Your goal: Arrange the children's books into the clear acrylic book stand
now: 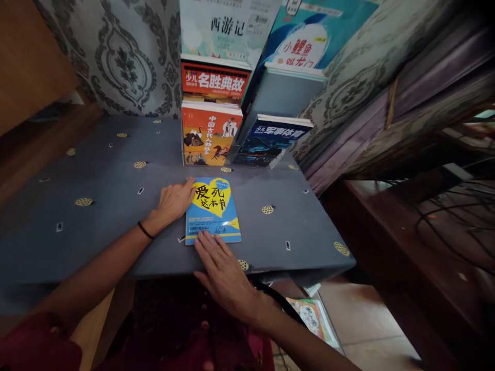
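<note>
A blue book with a yellow heart on its cover lies closed and flat on the cloth-covered table. My left hand rests at its upper left edge, with a fingertip at the top corner; the other fingers are partly hidden. From the near side, my right hand reaches over the lower edge of the cover. Its fingers are stretched out flat, touching the book without gripping it.
Behind the book, a stand holds several upright books, among them an orange book and a dark blue book. The table's grey patterned cloth ends near my body. More books lie on the floor, and cables hang at the right.
</note>
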A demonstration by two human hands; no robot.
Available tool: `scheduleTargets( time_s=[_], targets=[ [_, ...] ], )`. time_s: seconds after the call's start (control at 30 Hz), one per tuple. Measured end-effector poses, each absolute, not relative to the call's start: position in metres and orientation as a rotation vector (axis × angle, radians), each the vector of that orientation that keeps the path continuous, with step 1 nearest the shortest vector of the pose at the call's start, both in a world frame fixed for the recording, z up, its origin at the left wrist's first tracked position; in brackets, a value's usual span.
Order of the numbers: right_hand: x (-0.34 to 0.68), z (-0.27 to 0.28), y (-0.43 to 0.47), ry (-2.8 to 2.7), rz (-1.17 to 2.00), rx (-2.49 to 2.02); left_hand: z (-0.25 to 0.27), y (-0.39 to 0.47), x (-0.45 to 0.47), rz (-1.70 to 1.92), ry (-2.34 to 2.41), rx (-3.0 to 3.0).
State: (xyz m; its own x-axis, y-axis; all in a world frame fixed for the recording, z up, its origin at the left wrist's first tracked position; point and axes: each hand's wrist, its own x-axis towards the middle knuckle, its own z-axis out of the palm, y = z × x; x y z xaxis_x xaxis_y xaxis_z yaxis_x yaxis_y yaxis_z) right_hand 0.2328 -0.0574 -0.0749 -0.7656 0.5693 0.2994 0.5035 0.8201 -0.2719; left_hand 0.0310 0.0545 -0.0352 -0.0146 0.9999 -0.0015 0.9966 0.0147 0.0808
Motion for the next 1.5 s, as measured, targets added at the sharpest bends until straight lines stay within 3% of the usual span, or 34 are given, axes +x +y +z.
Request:
scheduleTargets(
  time_s=[0.23,0.5,0.73,0.87,1.17,1.5],
  targets=[
    [0.281,-0.088,-0.058,-2.454,0.15,-1.049,-0.04,0.055,0.03,0.14,2.203,2.203],
    [0.279,-0.093,-0.058,-2.328,0.174,-1.083,-0.052,0.059,0.023,0.455,2.13,2.274],
    [0.279,-0.094,-0.055,-2.25,0.322,-1.056,-0.063,0.074,0.019,1.026,1.701,1.638],
    [0.279,-0.094,-0.055,-2.239,0.31,-1.061,-0.064,0.076,0.025,1.179,1.569,1.318],
    [0.278,-0.088,-0.049,-2.185,0.323,-1.036,-0.03,0.054,0.012,1.152,1.43,0.851],
    [0.273,-0.09,-0.049,-2.04,0.344,-1.018,-0.021,0.045,0.021,0.981,1.365,0.79]
  ],
)
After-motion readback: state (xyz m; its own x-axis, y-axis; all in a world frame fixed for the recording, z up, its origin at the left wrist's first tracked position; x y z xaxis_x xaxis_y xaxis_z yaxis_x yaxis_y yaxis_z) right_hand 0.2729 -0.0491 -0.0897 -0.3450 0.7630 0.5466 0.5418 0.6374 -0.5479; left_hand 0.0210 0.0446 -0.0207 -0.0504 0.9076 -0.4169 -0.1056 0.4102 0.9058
